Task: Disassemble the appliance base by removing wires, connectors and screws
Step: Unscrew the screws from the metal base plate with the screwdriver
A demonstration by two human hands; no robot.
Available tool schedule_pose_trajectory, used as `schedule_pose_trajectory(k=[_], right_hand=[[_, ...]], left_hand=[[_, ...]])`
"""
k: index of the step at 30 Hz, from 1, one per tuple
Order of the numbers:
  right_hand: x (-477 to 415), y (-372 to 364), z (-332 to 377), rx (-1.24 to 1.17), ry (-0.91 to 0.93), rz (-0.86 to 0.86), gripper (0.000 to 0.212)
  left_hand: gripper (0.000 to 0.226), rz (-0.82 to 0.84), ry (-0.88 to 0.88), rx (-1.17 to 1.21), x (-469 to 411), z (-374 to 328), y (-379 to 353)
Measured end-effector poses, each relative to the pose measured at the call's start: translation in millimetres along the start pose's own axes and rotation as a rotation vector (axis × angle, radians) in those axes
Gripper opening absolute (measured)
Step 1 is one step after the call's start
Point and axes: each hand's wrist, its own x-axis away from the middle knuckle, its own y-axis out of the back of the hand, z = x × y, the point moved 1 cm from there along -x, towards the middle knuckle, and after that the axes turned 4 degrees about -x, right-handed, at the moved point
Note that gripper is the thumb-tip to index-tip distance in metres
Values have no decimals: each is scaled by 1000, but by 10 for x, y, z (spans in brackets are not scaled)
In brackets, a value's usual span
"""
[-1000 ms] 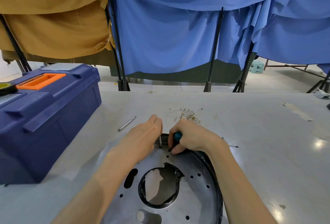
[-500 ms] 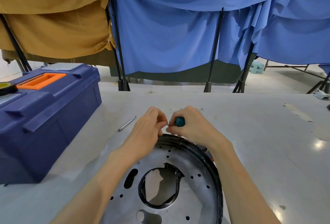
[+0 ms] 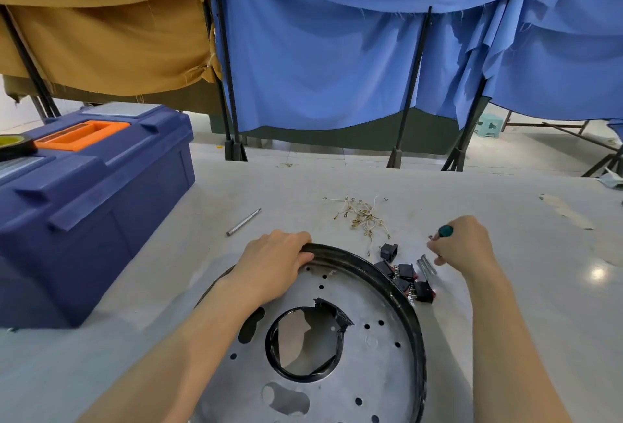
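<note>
At the left edge of the table (image 3: 505, 304) sits a blue toolbox (image 3: 84, 206). The left hand (image 3: 273, 264) curls its fingers over the far rim of the appliance base (image 3: 364, 372), which lies at the near edge, mid-table. A slack hold there could let the base skid. Right of the removed switches (image 3: 406, 272) and screws (image 3: 426, 265), the right hand (image 3: 463, 245) is closed round a green-handled screwdriver (image 3: 445, 230). Its tip could knock those screws rolling.
</note>
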Motion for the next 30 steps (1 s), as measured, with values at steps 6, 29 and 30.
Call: schedule_pose_trajectory(k=[6,29,30], right_hand=[[-30,-119,-177,102,-67,12,17],[604,-171,787,167,330,742,43],[619,-204,802,223,352,738,41]], left_hand=[[25,-3,-18,-8,-2,-3,-11],[21,117,78,4,-7,121,95],[20,116,82,-3,-12,125,96]])
